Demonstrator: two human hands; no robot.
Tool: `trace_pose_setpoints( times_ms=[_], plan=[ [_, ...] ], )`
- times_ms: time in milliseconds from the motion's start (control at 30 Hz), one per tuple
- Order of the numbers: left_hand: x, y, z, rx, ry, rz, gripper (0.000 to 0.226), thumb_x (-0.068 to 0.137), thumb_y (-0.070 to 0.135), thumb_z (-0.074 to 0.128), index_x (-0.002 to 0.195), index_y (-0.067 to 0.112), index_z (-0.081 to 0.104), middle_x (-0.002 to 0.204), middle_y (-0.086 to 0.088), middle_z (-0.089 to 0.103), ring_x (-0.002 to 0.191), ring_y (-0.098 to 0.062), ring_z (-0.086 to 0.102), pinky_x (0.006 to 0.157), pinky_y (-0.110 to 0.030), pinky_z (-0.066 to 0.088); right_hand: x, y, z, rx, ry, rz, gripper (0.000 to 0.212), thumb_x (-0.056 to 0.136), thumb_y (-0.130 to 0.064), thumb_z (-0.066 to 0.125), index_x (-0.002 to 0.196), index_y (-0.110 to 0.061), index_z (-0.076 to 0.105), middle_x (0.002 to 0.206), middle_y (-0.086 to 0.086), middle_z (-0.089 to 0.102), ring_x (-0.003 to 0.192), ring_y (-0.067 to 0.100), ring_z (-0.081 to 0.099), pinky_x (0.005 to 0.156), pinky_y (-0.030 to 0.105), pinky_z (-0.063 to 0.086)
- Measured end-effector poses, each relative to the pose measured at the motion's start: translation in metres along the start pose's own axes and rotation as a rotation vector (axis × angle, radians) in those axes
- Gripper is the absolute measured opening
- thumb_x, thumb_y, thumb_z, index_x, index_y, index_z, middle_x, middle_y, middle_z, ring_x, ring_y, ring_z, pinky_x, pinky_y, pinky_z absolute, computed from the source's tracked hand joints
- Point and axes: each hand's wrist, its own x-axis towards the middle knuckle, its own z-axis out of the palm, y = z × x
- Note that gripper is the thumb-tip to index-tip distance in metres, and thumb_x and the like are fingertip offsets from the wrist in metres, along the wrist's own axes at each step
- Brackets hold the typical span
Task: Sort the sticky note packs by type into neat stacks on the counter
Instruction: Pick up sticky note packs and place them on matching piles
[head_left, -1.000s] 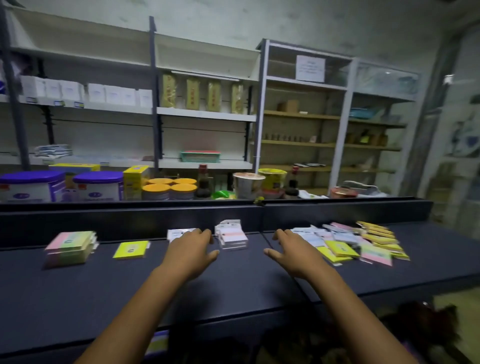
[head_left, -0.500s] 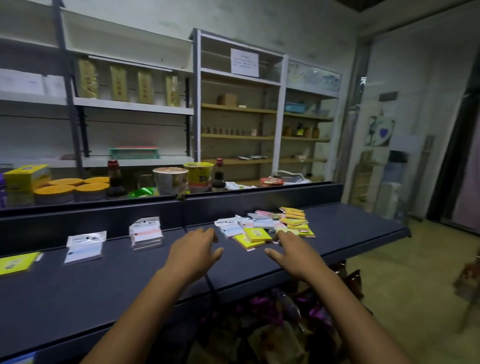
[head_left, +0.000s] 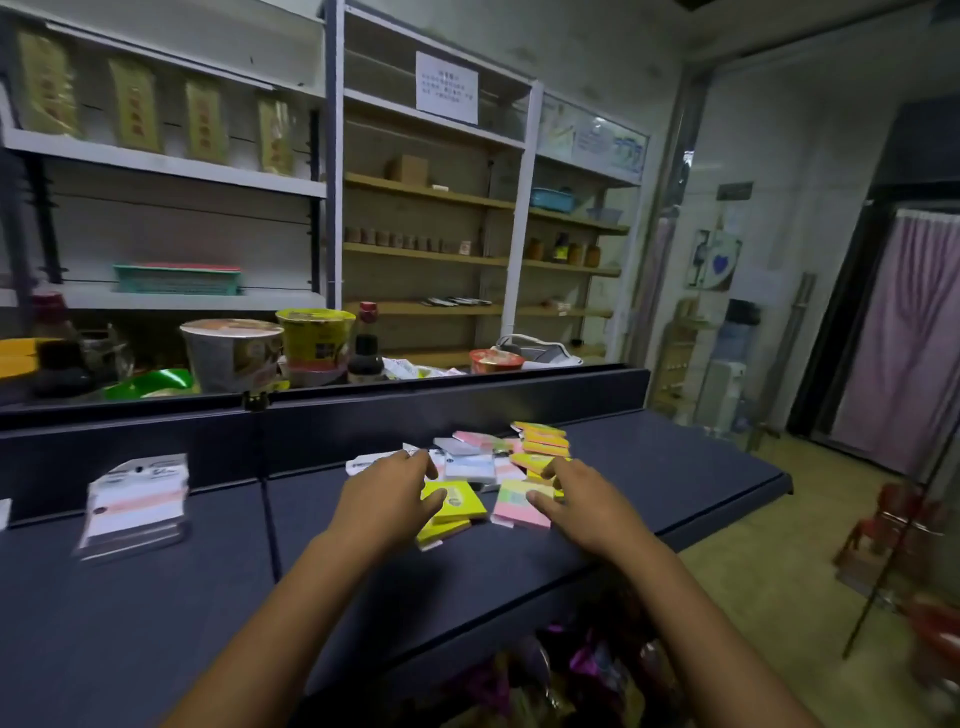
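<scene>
Head view: noodle cups (head_left: 234, 353) behind counter (head_left: 156, 597).

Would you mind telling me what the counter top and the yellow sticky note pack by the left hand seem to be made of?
Counter top: probably painted metal or laminate, a smooth dark blue sheet with a soft, dull sheen; hard to settle.
Yellow sticky note pack: paper, likely wrapped in clear film, going by its glossy top.

Dim indoor light, brightest at 2 o'clock; motion blur on white pack stack (head_left: 136, 506) at 9 o'clock; wide-angle bowing at edges.
</scene>
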Motion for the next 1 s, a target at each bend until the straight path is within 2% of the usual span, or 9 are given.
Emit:
trace_pose_setpoints(
  times_ms=[233,467,667,900,1000],
  plan=[
    [0.066,0.011,0.026,-0.004,0.029,0.013,0.029,0.094,0.047,0.052,0.117,0.030,0.055,0.115,0.010,0.061,0.106,-0.016,0.058,0.072,-0.031,0.042,0.055,0.041,0.005,0.000,0.013,0.002,0.044,0.097,-0.051,0.050,0.129,-0.021,0.051,0.130,0.002,0.054,0.121,0.021,0.050,0.095,0.038,0.046],
    [0.117,0.026,0.055,0.010,0.037,-0.041,0.030,0.095,0.048,0.052,0.119,0.030,0.055,0.116,0.009,0.060,0.104,-0.016,0.059,0.077,-0.032,0.049,0.115,0.080,0.011,0.064,0.007,-0.032,0.043,0.097,-0.051,0.052,0.127,-0.021,0.052,0.127,0.002,0.054,0.115,0.022,0.054,0.094,0.038,0.047],
    [0.156,0.038,0.087,0.046,0.058,-0.193,0.030,0.094,0.046,0.053,0.119,0.029,0.054,0.118,0.007,0.061,0.105,-0.018,0.059,0.072,-0.031,0.045,0.178,0.109,0.023,0.071,-0.058,-0.172,0.041,0.098,-0.048,0.051,0.126,-0.019,0.052,0.125,0.005,0.054,0.119,0.024,0.051,0.095,0.039,0.046],
    [0.187,0.050,0.118,0.070,0.080,-0.395,0.033,0.095,0.045,0.053,0.120,0.024,0.056,0.121,0.001,0.060,0.112,-0.022,0.057,0.078,-0.034,0.044,0.229,0.138,0.035,0.127,-0.078,-0.261,0.038,0.098,-0.048,0.050,0.124,-0.020,0.052,0.122,0.003,0.054,0.117,0.022,0.051,0.095,0.042,0.047],
    [0.195,0.050,0.129,0.096,0.052,-0.473,0.041,0.095,0.047,0.052,0.123,0.018,0.055,0.126,-0.005,0.054,0.119,-0.028,0.051,0.088,-0.039,0.046,0.243,0.146,0.044,0.167,-0.081,-0.293,0.037,0.098,-0.046,0.052,0.124,-0.020,0.053,0.123,0.002,0.055,0.118,0.021,0.051,0.096,0.042,0.046]
  ],
)
